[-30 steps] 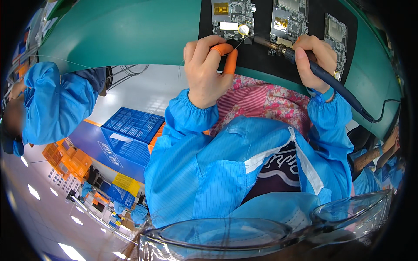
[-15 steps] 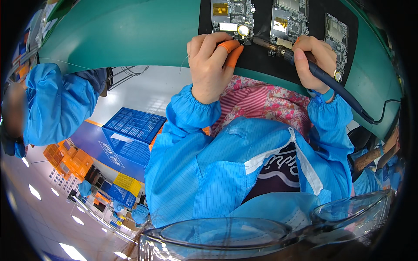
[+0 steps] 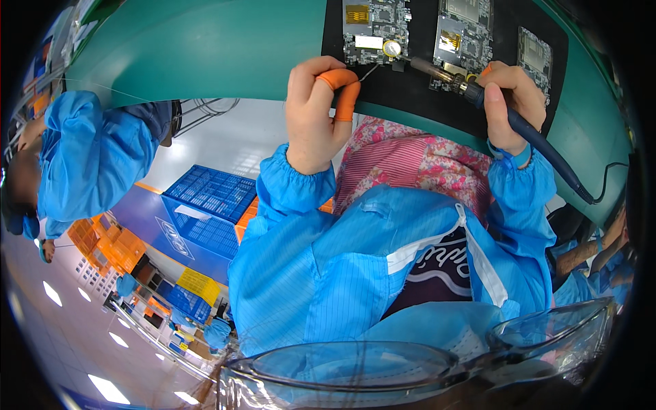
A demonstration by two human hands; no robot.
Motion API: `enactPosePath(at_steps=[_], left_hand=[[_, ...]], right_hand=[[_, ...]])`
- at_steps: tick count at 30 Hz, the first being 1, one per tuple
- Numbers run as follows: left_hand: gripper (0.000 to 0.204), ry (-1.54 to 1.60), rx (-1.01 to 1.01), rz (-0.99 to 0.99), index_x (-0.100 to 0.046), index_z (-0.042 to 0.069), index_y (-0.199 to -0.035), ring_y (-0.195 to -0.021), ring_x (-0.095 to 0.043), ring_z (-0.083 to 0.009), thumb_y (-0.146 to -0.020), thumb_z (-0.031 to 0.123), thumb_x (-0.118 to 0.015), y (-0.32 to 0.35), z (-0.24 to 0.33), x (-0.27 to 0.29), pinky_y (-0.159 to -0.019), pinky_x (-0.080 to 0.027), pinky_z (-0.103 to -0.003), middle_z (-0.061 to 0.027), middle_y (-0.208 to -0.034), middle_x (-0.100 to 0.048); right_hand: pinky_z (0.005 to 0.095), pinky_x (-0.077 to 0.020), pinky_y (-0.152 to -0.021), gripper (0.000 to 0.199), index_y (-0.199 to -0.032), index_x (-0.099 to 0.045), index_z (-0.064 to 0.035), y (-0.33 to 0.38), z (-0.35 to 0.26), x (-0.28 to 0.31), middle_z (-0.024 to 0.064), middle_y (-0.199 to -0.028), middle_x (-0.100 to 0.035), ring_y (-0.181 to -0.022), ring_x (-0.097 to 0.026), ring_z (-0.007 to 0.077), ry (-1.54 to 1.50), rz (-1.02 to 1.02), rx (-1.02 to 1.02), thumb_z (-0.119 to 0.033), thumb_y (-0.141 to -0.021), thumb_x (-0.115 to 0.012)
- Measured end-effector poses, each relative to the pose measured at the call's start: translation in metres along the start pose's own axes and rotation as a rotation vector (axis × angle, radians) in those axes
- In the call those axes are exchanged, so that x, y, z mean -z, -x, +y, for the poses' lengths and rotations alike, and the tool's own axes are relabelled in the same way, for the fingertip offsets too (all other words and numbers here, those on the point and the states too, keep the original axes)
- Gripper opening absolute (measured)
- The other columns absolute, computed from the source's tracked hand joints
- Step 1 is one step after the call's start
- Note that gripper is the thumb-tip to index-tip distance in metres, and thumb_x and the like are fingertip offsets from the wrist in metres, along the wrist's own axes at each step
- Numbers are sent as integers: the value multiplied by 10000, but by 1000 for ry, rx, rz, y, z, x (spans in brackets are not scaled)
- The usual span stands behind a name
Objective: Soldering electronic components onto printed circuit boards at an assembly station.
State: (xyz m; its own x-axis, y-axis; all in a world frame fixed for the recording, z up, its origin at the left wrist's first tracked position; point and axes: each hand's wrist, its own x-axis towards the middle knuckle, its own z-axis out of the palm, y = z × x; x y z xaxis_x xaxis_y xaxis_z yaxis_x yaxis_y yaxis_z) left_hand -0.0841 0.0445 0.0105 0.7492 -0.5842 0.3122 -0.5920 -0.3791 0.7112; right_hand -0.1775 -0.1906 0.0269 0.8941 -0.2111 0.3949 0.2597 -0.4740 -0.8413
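Note:
My left hand (image 3: 311, 116), with orange finger cots on its thumb and a finger, pinches a thin solder wire (image 3: 369, 72). The wire's free end points at the lower edge of the left circuit board (image 3: 376, 31), near a round coin cell (image 3: 391, 48). From the right, my right hand (image 3: 514, 106) grips a soldering iron (image 3: 540, 142) with a dark blue handle. Its tip is close to that same edge; whether it touches cannot be made out. A second circuit board (image 3: 473, 31) lies partly behind the iron, and a third circuit board (image 3: 535, 56) is farther right.
A black mat (image 3: 410, 106) lies under the boards on a green table (image 3: 205, 55). The iron's cable (image 3: 605, 181) curves off right. At left sits a person in a blue smock (image 3: 96, 157). Blue crates (image 3: 212, 188) and orange crates (image 3: 113, 246) stand beyond the table.
My left hand has drawn back leftward from the board, bringing the solder wire away. The soldering iron stays near the board's lower edge. The whole view has shifted slightly.

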Motion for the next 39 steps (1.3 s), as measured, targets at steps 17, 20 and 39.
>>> enactPosePath(at_steps=[17, 20, 39], left_hand=[[178, -77, -28, 8, -605, 17, -811, -832, -527, -235, -664, -53, -677, 3, 1, -10, -677, -438, -296, -87, -927, -530], [177, -75, -28, 6, -606, 15, -812, -828, -527, -236, -664, -46, -682, 1, 1, -12, -675, -438, -298, -88, -927, -532], [291, 77, -191, 115, -552, 58, -923, -818, -530, -287, -665, 53, -686, -1, 14, 2, -694, -444, -347, -140, -919, -516]], right_hand=[[258, -408, -454, 41, -691, -522, 5, -6, 2, -9, 88, -580, -515, -466, -520, 193, 37, -120, 79, 8, -688, -562], [259, -408, -453, 43, -689, -521, 6, -7, 3, -10, 86, -578, -515, -464, -521, 195, 35, -114, 88, 11, -683, -563], [284, -455, -736, 83, -882, -547, 28, 22, 2, 12, 135, -868, -583, -793, -565, 204, 151, -37, -28, 27, -830, -482]])
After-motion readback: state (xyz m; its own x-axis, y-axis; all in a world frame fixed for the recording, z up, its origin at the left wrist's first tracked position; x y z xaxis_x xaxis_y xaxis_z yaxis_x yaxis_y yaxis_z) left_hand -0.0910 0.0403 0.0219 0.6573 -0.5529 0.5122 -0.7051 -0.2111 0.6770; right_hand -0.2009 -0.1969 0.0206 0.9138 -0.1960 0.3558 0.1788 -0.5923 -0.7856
